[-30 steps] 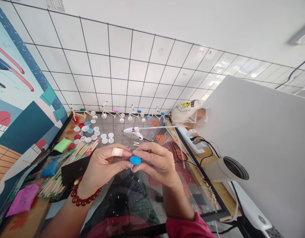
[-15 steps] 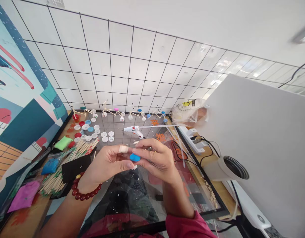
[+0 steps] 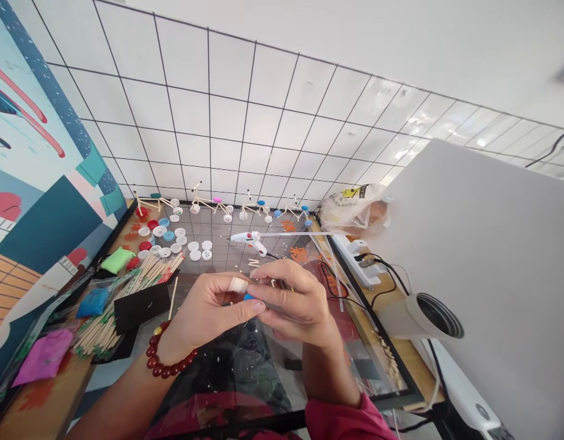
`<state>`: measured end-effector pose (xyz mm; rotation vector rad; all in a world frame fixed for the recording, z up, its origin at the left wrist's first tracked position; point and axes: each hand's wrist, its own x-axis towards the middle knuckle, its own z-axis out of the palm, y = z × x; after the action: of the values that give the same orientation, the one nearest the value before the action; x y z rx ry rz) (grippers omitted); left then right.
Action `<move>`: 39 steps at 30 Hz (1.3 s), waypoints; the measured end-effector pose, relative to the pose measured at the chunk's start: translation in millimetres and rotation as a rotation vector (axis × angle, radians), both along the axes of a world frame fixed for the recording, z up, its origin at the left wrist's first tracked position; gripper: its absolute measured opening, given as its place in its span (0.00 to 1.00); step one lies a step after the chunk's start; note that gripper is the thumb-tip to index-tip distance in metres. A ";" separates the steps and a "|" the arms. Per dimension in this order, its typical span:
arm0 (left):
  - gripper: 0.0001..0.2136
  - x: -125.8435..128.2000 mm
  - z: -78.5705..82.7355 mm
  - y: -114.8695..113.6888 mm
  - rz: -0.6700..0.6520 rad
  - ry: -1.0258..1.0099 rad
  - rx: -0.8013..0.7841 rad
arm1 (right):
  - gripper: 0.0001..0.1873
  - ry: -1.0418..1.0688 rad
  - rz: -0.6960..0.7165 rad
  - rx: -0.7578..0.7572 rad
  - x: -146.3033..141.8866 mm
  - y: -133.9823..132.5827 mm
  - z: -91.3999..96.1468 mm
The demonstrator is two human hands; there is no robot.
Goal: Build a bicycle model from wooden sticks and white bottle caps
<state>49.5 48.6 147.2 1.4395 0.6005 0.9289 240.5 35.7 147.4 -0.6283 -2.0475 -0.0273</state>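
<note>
A small lump of blue modelling clay (image 3: 249,297) is pinched between my two hands, mostly covered by the fingers. My left hand (image 3: 220,305) presses its thumb over the near side; a white bandage is wrapped around its index finger. From the other side, my right hand (image 3: 295,299) closes its fingertips on the same lump. Just beyond the hands lies a white hot glue gun (image 3: 249,239) on the glass tabletop. Little bicycles made of matchsticks and bottle caps (image 3: 208,205) stand in a row along the back edge.
Bottle caps (image 3: 194,250), a pile of matchsticks (image 3: 98,330), a black card (image 3: 142,307) and bags of green, blue and pink clay (image 3: 43,357) lie to the left. On the right are a power strip (image 3: 357,260), cables and a grey cup (image 3: 419,315). A wire grid (image 3: 208,98) stands behind.
Both hands have moved slightly right. My left thumb has slid over the blue clay, so less of it shows. The whole view has shifted slightly.
</note>
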 end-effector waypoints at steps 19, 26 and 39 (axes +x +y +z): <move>0.09 -0.5 -6.5 -0.7 0.043 -0.021 -0.032 | 0.17 0.034 0.037 -0.004 -6.2 3.1 -2.0; 0.10 -1.8 -7.0 2.1 0.093 -0.033 -0.054 | 0.24 0.036 0.031 -0.097 -6.7 3.4 -3.1; 0.20 -17.5 9.5 9.4 0.099 -0.152 -0.183 | 0.19 0.223 -0.033 -0.145 -3.6 4.0 -1.9</move>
<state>32.0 58.1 156.7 1.1734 0.6308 1.0243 237.0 39.7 145.5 -0.7216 -1.8341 0.1664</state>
